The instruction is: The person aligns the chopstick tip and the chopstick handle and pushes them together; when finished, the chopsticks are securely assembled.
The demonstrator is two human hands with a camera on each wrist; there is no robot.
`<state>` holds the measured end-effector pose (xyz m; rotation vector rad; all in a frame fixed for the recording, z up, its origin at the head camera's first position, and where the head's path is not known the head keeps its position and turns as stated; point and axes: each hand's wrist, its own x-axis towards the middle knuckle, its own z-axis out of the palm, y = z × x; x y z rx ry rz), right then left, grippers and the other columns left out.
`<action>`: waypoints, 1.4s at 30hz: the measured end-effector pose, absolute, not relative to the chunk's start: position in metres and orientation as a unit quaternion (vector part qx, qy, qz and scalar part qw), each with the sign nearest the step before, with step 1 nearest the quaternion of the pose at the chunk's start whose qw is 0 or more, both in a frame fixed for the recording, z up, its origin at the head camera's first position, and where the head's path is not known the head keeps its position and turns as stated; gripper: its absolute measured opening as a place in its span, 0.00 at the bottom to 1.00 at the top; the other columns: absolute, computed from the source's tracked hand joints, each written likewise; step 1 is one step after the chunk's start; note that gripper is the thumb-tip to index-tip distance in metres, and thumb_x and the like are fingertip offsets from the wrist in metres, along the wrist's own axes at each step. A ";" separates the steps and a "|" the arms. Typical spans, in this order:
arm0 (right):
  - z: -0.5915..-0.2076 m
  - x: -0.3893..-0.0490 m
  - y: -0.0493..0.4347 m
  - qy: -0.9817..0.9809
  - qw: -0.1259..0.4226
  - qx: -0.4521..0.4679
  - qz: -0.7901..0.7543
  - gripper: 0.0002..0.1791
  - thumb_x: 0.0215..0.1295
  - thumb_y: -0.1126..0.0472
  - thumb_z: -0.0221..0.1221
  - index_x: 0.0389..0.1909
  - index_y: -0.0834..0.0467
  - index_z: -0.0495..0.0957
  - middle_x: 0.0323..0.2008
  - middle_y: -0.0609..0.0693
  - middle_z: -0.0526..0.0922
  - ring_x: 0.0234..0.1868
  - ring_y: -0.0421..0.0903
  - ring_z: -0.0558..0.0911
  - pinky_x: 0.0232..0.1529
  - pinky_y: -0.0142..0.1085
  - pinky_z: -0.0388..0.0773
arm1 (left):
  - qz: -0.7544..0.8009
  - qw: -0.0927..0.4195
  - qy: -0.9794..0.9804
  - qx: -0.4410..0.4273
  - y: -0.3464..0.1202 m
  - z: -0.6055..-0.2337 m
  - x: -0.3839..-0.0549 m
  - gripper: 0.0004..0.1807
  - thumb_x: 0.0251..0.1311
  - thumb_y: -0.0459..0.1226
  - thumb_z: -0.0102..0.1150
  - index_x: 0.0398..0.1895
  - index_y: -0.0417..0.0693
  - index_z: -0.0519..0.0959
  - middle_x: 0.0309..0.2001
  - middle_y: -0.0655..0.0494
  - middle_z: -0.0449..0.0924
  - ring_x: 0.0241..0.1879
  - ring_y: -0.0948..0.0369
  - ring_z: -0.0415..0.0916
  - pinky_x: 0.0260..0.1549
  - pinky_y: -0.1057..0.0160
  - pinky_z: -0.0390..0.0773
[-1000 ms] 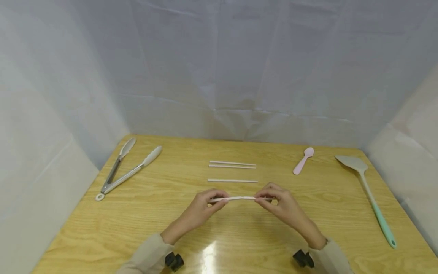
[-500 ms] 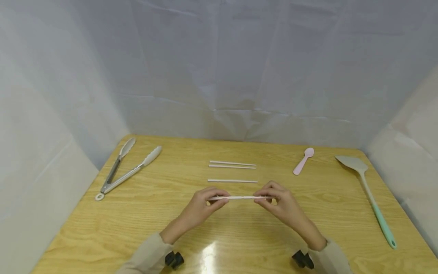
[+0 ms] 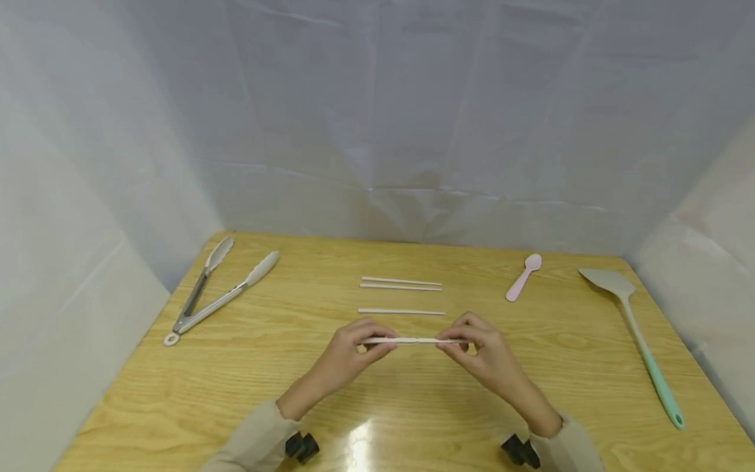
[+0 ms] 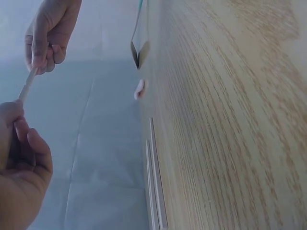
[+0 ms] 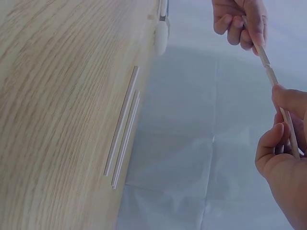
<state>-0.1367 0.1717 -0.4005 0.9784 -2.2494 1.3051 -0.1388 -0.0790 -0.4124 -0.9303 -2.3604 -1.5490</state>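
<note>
My left hand pinches one end of a thin whitish chopstick, and my right hand pinches the other. Held level over the table, it spans the gap between the two hands. The right wrist view shows a break in the stick between the hands, where its two parts meet almost in line. Beyond the hands, a single chopstick lies crosswise on the table. A pair of chopsticks lies parallel to it, farther back.
Metal tongs lie spread at the left of the wooden table. Toward the back right is a pink spoon. A spatula with a green handle lies along the right side. Pale sheeting surrounds the table's back and sides.
The chopstick looked kinked at the middle a second ago; now it looks straight. Both hands keep their pinch and have barely moved.
</note>
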 end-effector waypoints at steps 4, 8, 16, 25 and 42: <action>-0.399 -0.136 0.172 -0.792 0.190 0.352 0.461 0.12 0.47 0.77 0.67 0.32 0.60 0.84 0.28 0.46 0.76 0.24 0.36 0.68 0.22 0.26 0.68 | -0.520 0.097 -0.784 -0.325 -0.078 -0.411 -0.138 0.06 0.57 0.30 0.63 0.38 0.40 0.82 0.32 0.53 0.79 0.29 0.69 0.73 0.27 0.70 0.78; -0.398 -0.135 0.172 -0.786 0.201 0.364 0.458 0.12 0.46 0.77 0.67 0.32 0.61 0.84 0.28 0.47 0.76 0.24 0.36 0.68 0.22 0.24 0.67 | -0.517 0.116 -0.775 -0.343 -0.077 -0.410 -0.136 0.06 0.56 0.28 0.63 0.37 0.39 0.82 0.31 0.53 0.79 0.29 0.68 0.74 0.27 0.71 0.79; -0.396 -0.132 0.173 -0.767 0.215 0.385 0.466 0.07 0.51 0.72 0.67 0.32 0.62 0.83 0.29 0.50 0.76 0.24 0.37 0.68 0.22 0.25 0.67 | -0.505 0.149 -0.760 -0.380 -0.074 -0.409 -0.133 0.07 0.54 0.25 0.63 0.36 0.37 0.81 0.30 0.52 0.77 0.28 0.66 0.73 0.26 0.71 0.78; -0.388 -0.128 0.172 -0.770 0.201 0.384 0.468 0.03 0.59 0.64 0.64 0.32 0.60 0.83 0.30 0.47 0.77 0.25 0.37 0.69 0.24 0.25 0.68 | -0.500 0.165 -0.750 -0.400 -0.074 -0.405 -0.132 0.09 0.53 0.24 0.63 0.37 0.38 0.80 0.30 0.53 0.77 0.27 0.65 0.72 0.26 0.72 0.76; -0.387 -0.128 0.171 -0.775 0.199 0.382 0.463 0.13 0.64 0.54 0.59 0.31 0.61 0.82 0.30 0.48 0.76 0.25 0.36 0.68 0.24 0.23 0.67 | -0.487 0.176 -0.748 -0.414 -0.073 -0.402 -0.134 0.09 0.53 0.23 0.63 0.38 0.38 0.80 0.30 0.54 0.76 0.27 0.66 0.70 0.25 0.74 0.75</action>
